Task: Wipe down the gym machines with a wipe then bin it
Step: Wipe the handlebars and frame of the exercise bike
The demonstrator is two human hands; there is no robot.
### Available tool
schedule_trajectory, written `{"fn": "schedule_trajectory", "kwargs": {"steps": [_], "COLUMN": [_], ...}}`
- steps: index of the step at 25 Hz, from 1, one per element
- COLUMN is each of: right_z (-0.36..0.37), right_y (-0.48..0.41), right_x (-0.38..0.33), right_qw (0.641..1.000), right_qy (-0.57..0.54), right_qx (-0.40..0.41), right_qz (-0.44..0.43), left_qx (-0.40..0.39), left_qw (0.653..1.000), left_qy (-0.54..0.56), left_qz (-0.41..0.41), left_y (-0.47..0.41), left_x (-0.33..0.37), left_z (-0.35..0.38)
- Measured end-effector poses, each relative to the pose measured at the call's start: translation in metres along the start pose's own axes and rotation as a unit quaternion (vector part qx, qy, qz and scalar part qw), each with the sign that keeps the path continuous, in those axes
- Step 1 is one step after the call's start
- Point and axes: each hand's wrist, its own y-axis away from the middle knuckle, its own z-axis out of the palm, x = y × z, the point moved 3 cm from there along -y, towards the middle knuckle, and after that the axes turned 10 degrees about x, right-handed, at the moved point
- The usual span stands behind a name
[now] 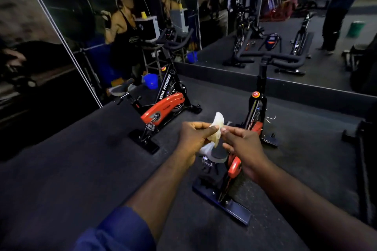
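Observation:
A pale, crumpled wipe [217, 123] sits between both my hands, above the saddle of the nearer spin bike [256, 106]. My left hand [193, 136] grips the wipe's lower part with curled fingers. My right hand [242, 142] pinches its right edge between thumb and forefinger. The nearer bike is black with red covers, and its handlebars [269, 59] point away from me. A second black and red spin bike [165, 104], marked VIVA FITNESS, stands to the left on the dark floor.
A mirror wall [285, 16] runs behind the bikes and reflects more bikes and a standing person. A green bin-like container [356, 29] shows in the mirror at far right. A blue bucket [151, 80] sits by the left bike. Dark rubber flooring [81, 169] spreads left.

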Motion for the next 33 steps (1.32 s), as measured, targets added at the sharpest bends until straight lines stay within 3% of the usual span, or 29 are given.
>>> {"fn": "schedule_trajectory", "kwargs": {"steps": [6,12,19,23,27,31,33], "right_z": [0.053,0.067,0.046,0.028,0.03,0.042,0.048], "right_y": [-0.029,-0.139,-0.201,-0.212,-0.185,-0.16,-0.157], "right_x": [-0.016,0.027,0.072,0.099,0.133,0.162,0.187], "right_qw": [0.99,0.978,0.969,0.958,0.908,0.841,0.83], "right_qy": [-0.115,-0.133,-0.117,-0.038,0.187,0.371,0.404], "right_qx": [-0.001,0.099,0.178,0.276,0.375,0.394,0.385], "right_qz": [0.086,0.124,0.124,0.065,0.024,0.005,-0.004], "left_qx": [-0.091,-0.221,-0.251,-0.241,-0.278,-0.292,-0.304], "left_qw": [0.989,0.943,0.945,0.948,0.919,0.888,0.867], "left_qy": [-0.086,-0.223,-0.207,-0.209,-0.278,-0.354,-0.393], "left_qz": [0.077,0.113,0.034,0.008,-0.036,-0.028,-0.034], "left_y": [-0.059,-0.138,-0.232,-0.286,-0.31,-0.302,-0.299], "left_x": [0.007,-0.016,-0.054,-0.103,-0.18,-0.218,-0.235], "left_z": [-0.008,0.022,0.045,0.067,0.081,0.087,0.094]}}
